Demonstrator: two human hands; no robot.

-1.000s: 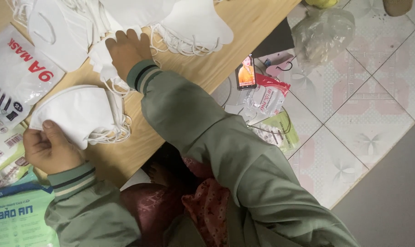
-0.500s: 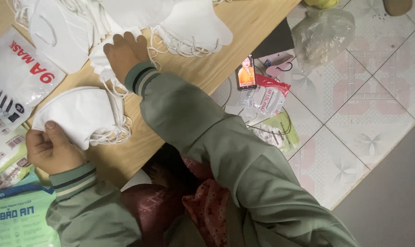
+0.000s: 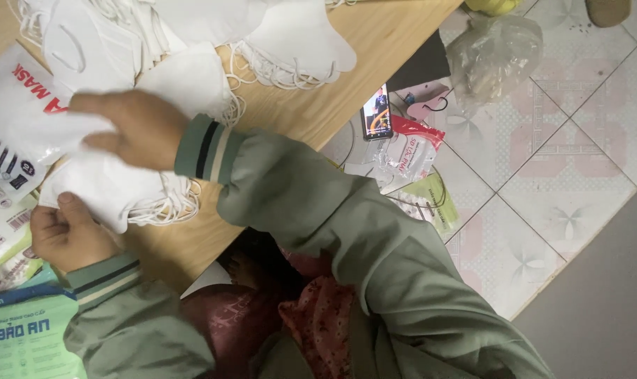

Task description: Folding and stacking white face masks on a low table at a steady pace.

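Note:
My left hand (image 3: 67,233) grips the near edge of a small stack of white folded face masks (image 3: 115,191) with elastic loops, lying on the wooden table (image 3: 318,105). My right hand (image 3: 132,130) hovers just over that stack and holds a single white mask (image 3: 48,133), blurred from movement. A large loose pile of the same white masks (image 3: 192,42) covers the far part of the table.
White printed mask pouches (image 3: 9,140) lie at the table's left, with a green printed packet (image 3: 23,337) below them. On the tiled floor to the right lie a lit phone (image 3: 376,112), red-and-white plastic packets (image 3: 409,151) and a crumpled clear bag (image 3: 497,52).
My right hand has pulled back from the far pile to the left, bringing one mask over the stack held by my left hand. The left hand has barely moved.

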